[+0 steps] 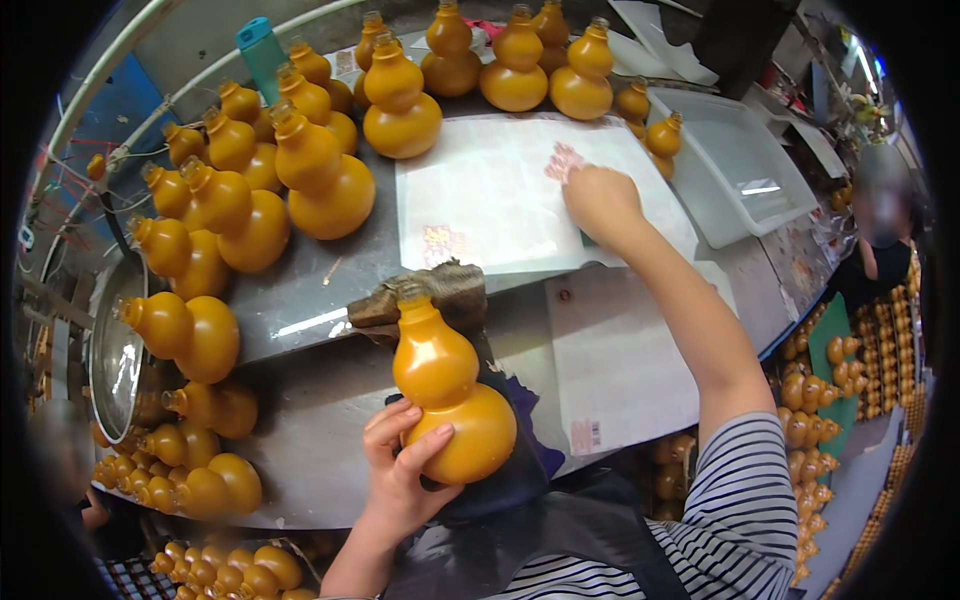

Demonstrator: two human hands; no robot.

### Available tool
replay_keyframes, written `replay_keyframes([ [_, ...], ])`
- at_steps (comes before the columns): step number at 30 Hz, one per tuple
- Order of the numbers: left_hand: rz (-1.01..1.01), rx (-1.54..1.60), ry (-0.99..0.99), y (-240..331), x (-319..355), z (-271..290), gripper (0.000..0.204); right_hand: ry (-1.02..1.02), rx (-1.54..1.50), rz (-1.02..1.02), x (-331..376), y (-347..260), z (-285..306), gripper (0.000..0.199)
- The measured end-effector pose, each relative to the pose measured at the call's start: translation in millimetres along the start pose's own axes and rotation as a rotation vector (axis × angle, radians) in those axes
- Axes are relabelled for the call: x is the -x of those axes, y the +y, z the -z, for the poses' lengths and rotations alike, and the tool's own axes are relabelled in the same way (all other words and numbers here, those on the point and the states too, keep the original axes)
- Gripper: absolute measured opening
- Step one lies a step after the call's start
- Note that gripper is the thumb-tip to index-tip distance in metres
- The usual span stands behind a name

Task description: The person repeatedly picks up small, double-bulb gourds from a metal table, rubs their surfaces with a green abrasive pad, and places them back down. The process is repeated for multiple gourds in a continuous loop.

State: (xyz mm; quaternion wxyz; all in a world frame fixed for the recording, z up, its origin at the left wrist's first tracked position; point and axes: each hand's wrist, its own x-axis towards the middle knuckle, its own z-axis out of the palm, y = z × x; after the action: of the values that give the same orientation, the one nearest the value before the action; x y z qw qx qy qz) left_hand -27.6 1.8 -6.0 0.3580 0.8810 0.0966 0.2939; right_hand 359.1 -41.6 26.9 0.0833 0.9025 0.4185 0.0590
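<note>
Head view: left hand (400, 470) fingers wrap an upright orange gourd-shaped plastic bottle (445, 395); right hand (598, 200), at 1 o'clock, fingers pinching a pink sticker (563, 160) on a white sheet (490, 200).

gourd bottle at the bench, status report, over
Left hand wrapped around orange gourd bottle, upright at bench edge. Right hand reaching onto white sticker sheet, fingertips at a pink sticker. Nothing between sheet and bottle.

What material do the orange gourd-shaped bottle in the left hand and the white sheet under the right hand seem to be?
Gourd-shaped bottle in the left hand: probably glossy plastic or glazed ware; smooth with bright highlights. White sheet under the right hand: seemingly glossy paper or film; thin, flat, faintly reflective.
</note>
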Motion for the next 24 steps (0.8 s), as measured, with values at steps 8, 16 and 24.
replay_keyframes([
  [8, 0.061, -0.113, -0.01, 24.6, -7.6, 2.4, 0.082, 0.488, -0.417, 0.376, 111.7, 26.8, 8.2, 0.051],
  [16, 0.09, -0.176, 0.035, 37.4, -3.7, 1.9, 0.09, 0.789, -0.323, 0.481, 110.9, 34.3, -32.9, 0.018],
  [24, 0.067, -0.147, 0.107, 21.5, 2.3, -1.5, 0.09, -0.08, -1.589, -0.153, 192.3, 2.7, 22.4, 0.014],
])
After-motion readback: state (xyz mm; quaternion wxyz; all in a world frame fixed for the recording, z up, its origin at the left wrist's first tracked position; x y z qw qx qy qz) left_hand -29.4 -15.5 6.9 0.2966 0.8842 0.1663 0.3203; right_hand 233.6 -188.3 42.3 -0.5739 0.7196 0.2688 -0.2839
